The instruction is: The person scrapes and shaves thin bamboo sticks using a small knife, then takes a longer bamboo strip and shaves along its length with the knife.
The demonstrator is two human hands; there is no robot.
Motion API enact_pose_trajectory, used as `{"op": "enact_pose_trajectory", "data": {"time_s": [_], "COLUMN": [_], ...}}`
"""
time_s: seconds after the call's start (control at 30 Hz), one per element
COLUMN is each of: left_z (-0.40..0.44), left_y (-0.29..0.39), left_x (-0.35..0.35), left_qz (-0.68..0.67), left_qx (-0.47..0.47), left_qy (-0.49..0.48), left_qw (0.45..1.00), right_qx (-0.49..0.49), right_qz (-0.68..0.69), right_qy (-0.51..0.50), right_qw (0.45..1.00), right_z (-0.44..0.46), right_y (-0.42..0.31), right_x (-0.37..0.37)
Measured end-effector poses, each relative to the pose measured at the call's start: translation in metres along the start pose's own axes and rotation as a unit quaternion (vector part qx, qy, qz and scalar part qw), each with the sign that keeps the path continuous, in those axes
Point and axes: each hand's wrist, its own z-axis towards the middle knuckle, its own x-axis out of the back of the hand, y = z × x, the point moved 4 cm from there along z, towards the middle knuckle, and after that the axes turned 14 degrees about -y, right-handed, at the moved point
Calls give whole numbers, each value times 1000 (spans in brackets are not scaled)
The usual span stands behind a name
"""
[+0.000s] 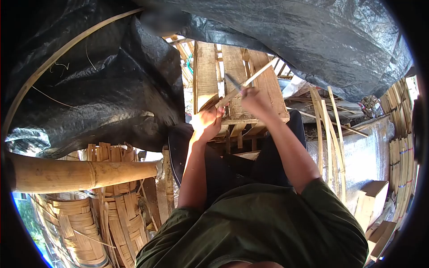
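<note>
My left hand (pixel 208 123) is closed around the lower end of a pale bamboo strip (pixel 261 72), which slants up and to the right over a wooden plank bench (pixel 206 67). Above and to the right, my right hand (pixel 254 102) is closed on a knife; its handle is hidden in the fist. The dark knife blade (pixel 232 81) points up and to the left and crosses the strip. Whether the edge touches the strip I cannot tell. Bright sunlight falls on my left hand and washes out some of its detail.
Dark plastic sheeting (pixel 313 35) hangs ahead and on the left. A thick bamboo pole (pixel 85 174) juts in at left above woven bamboo baskets (pixel 73 223). Long bamboo strips (pixel 328 134) lean at right, near a cardboard box (pixel 372 201) and bundled slats (pixel 402 154).
</note>
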Motion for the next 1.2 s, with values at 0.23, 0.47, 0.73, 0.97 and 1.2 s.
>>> {"op": "enact_pose_trajectory", "data": {"time_s": [0.23,0.47,0.73,0.97,1.2], "left_z": [0,-2,1,-4,-2], "left_y": [3,-1,-1,-12,-21], "left_x": [-2,-7,-10,-16,-25], "left_qz": [-16,48,18,58,10], "left_qx": [-45,-35,-23,-45,-99], "left_qy": [18,-28,-46,-2,61], "left_qw": [999,998,999,997,993], "right_qx": [18,27,67,179,5], "right_qz": [-40,-48,-71,-56,114], "right_qy": [-88,-108,-104,-1,-132], "right_qw": [995,993,990,982,985], "right_z": [6,-13,-12,-25,-37], "right_y": [-13,-31,-18,-31,-38], "right_x": [-7,0,-30,-41,-38]}}
